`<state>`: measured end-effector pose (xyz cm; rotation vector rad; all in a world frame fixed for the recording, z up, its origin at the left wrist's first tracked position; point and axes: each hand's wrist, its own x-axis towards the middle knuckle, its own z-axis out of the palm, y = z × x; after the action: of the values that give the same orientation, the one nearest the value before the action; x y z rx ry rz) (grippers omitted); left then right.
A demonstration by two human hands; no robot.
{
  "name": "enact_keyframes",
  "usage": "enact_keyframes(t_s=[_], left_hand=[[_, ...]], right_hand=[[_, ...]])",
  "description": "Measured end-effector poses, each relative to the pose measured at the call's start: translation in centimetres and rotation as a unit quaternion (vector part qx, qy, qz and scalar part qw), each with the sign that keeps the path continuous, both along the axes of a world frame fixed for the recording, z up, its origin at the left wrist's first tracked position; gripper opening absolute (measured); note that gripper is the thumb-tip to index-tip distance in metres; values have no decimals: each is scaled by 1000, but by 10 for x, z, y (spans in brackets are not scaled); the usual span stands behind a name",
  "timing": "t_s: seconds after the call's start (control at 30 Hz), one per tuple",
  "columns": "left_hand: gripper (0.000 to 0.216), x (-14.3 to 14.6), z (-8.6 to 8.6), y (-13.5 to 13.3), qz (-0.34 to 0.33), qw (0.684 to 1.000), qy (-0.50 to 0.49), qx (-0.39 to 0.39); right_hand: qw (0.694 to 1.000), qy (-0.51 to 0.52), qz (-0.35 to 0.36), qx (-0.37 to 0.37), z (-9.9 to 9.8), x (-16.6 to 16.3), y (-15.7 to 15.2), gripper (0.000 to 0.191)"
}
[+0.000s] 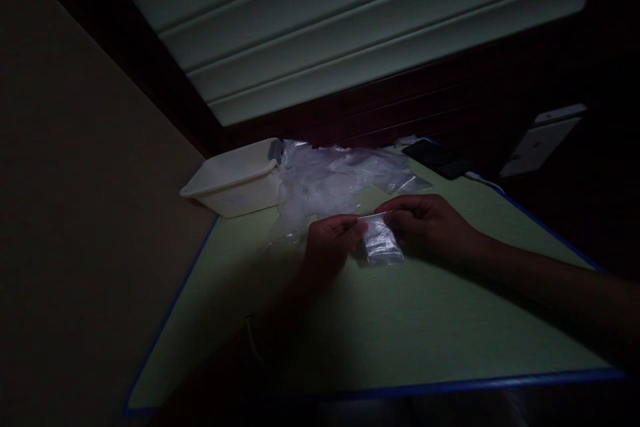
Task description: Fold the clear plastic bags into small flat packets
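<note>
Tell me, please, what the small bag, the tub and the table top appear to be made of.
Small bag: thin clear plastic film, glossy; it crinkles and glints, pinched by the left hand and right hand. Tub: likely rigid plastic, off-white, smooth moulded rim. Table top: pale green, matte, perhaps laminate or a mat; dim light leaves it open.

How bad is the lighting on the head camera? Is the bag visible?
Head view: very dim; the small clear bag pinched between left hand and right hand catches light; the bag pile glints; the table sinks into shadow nearer the camera.
</note>
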<state>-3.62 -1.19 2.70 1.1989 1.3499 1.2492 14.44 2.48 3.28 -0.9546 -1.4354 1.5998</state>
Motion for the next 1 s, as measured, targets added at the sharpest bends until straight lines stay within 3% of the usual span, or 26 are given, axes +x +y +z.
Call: enact_keyframes(t_s=[0.3, 0.5, 0.73, 0.87, 1.0], left_hand=[[28, -5, -9, 5, -22, 998, -61, 21], [20, -8, -12, 5, -32, 997, -64, 22], [26, -9, -5, 3, -47, 998, -46, 21], [35, -2, 3, -2, -51, 999, 19, 3], [27, 2, 7, -4, -40, 998, 47, -3]], right_hand=[[998, 52, 15, 5, -6, 3, 3, 21], [999, 30, 7, 12, -1, 3, 0, 17], [995, -29, 8, 99, 3, 8, 1, 17], [987, -71, 3, 147, 5, 9, -2, 21], [979, -97, 13, 181, 6, 9, -6, 20]])
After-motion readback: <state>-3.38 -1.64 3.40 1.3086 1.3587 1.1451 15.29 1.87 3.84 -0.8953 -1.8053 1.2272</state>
